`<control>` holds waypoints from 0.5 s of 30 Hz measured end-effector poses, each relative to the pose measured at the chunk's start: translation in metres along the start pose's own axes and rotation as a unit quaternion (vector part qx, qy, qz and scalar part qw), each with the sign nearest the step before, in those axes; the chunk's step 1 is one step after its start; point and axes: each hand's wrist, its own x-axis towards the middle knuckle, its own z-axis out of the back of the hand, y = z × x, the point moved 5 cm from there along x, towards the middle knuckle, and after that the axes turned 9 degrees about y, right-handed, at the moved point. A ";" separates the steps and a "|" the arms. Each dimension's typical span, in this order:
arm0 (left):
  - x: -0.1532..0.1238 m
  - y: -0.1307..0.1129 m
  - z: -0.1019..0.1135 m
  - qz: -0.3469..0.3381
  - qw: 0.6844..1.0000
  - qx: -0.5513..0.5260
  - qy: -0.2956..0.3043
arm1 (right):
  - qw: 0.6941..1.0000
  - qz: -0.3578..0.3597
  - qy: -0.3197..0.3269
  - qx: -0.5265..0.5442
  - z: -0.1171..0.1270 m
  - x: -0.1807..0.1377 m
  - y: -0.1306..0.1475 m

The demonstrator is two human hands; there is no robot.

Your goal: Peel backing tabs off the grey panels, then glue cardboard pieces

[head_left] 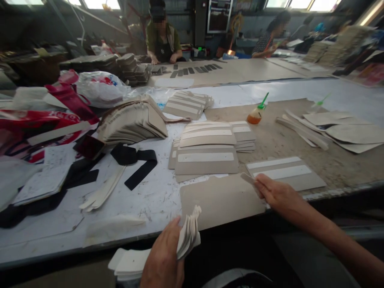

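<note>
My left hand (163, 256) is closed around a thick stack of white card strips (188, 234), held below the table's near edge. My right hand (277, 194) rests on the table edge and pinches the corner of a grey board piece (220, 200) lying in front of me. Beside it, to the right, lies a grey board with white strips (285, 172). Just beyond are piles of finished grey boards with white strips (207, 150).
A glue bottle with a green nozzle (256, 114) stands mid-table. A fanned pile of boards (132, 122), black strips (138, 160) and plastic bags (99, 88) lie at left. Loose boards (345, 130) lie at right. Two people work at the far side of the table.
</note>
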 end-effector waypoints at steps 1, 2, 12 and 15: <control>0.004 0.000 0.005 -0.015 1.000 0.012 0.013 | 0.999 0.018 0.033 0.006 0.002 0.008 0.013; 0.008 -0.001 0.010 -0.035 0.999 0.024 0.024 | 0.997 0.044 0.067 0.000 0.003 0.016 0.029; 0.057 -0.003 0.011 -0.082 0.995 0.036 0.034 | 0.942 0.201 0.213 -0.163 -0.037 0.087 0.149; 0.057 0.004 0.005 -0.089 0.995 0.035 0.023 | 0.931 0.204 0.246 -0.176 -0.051 0.098 0.148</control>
